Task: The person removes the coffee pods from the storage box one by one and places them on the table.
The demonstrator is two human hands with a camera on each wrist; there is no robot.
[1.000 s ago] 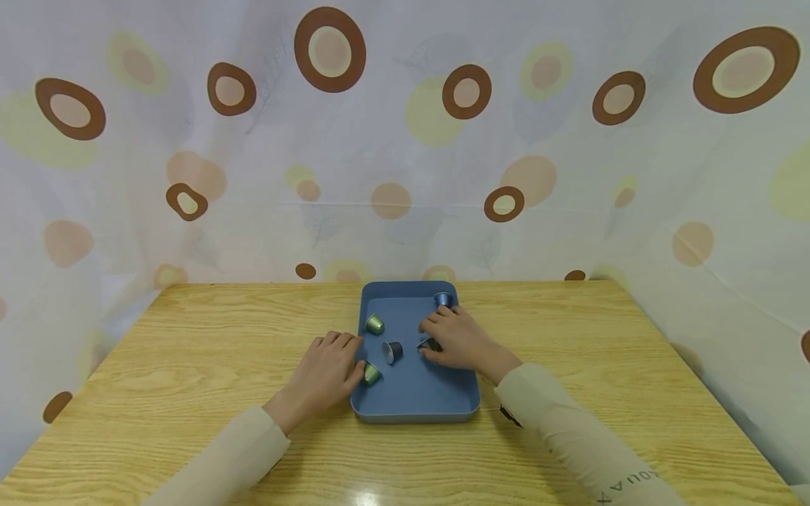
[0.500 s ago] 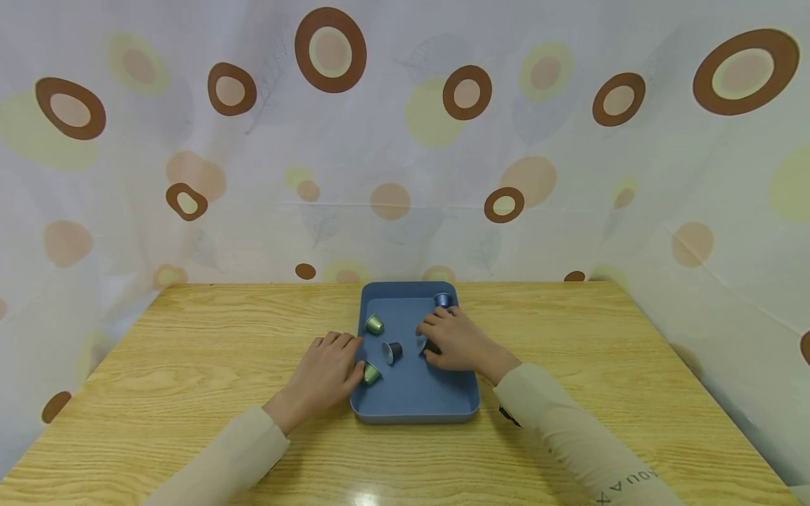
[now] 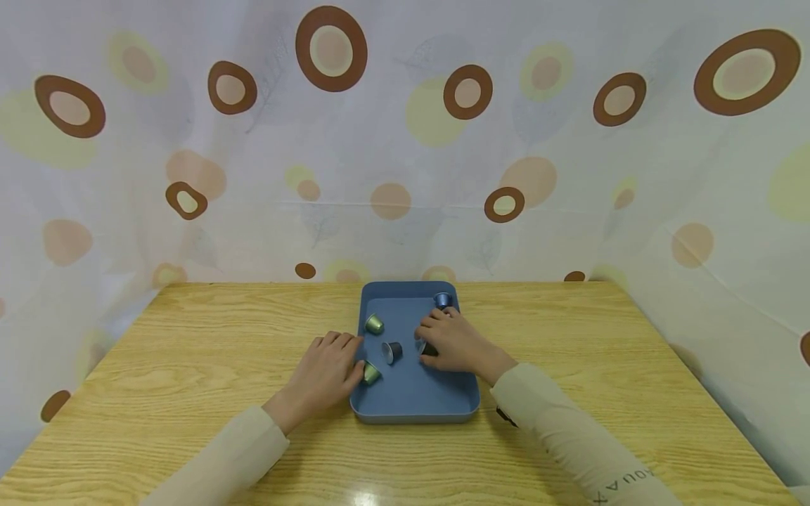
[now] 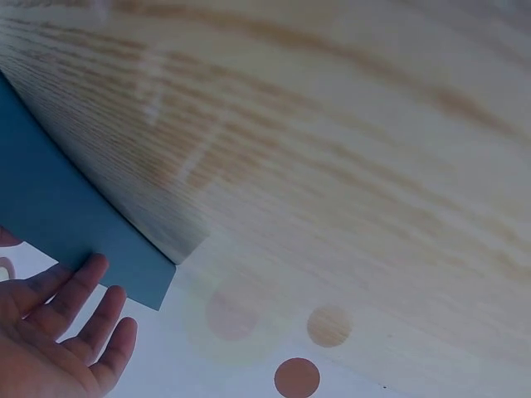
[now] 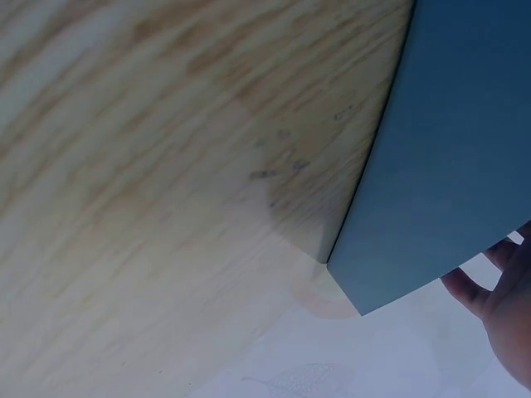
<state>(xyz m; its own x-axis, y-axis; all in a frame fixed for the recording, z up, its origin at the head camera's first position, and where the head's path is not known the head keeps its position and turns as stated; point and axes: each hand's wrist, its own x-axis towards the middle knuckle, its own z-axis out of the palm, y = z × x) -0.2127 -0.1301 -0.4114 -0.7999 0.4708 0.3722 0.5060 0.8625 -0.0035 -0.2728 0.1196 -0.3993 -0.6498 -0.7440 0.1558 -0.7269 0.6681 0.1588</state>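
In the head view a blue tray (image 3: 414, 399) holds several small coffee capsules. My right hand (image 3: 457, 343) is over its right side and grips a black coffee capsule (image 3: 428, 348) between thumb and fingers, partly hidden by the hand. My left hand (image 3: 324, 372) rests at the tray's left rim, fingers loosely extended, thumb beside a green capsule (image 3: 371, 374). Another dark capsule (image 3: 392, 352) lies on its side mid-tray, its pale lid facing left. The left wrist view has the left fingers (image 4: 79, 290) at the tray's rim. The right wrist view hides the held capsule behind the tray wall.
A second green capsule (image 3: 375, 324) lies by the tray's left wall. A blue capsule (image 3: 442, 300) stands in the far right corner, just beyond the right fingers. The tray sits on a wooden table (image 3: 209, 351) with a patterned curtain (image 3: 392, 140) behind.
My right hand has shifted very slightly, and the black capsule has turned a little in its fingers. The left hand, the tray and the other capsules have stayed put.
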